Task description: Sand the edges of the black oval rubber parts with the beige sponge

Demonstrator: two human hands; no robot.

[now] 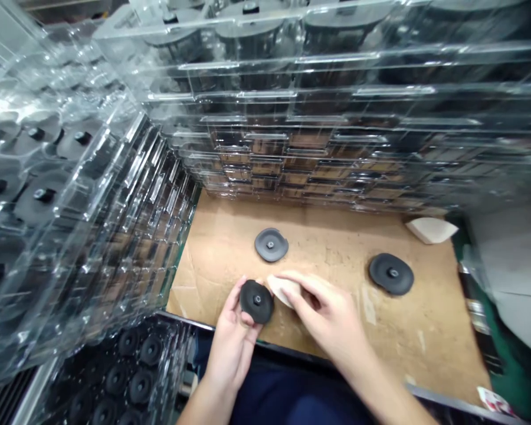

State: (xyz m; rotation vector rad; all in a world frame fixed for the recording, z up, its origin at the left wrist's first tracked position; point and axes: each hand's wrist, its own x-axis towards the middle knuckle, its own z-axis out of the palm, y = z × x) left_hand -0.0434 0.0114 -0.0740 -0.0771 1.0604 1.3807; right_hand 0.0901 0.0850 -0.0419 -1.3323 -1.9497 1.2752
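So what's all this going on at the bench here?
A person's left hand holds a dark round disc, while the right hand pinches a whitish pad close to its edge; whether they touch is hard to tell. On the cardboard lie two more discs, one farther back and one to the right. Stacked clear plastic trays rise behind and to the left.

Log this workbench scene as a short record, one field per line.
Left hand: holds a black disc, hub showing
Right hand: pinches a pale pad beside that disc; contact unclear
Cardboard: also bears a middle disc and a right-hand disc
Far right corner: another pale piece
Surroundings: clear trays stacked beyond and at left
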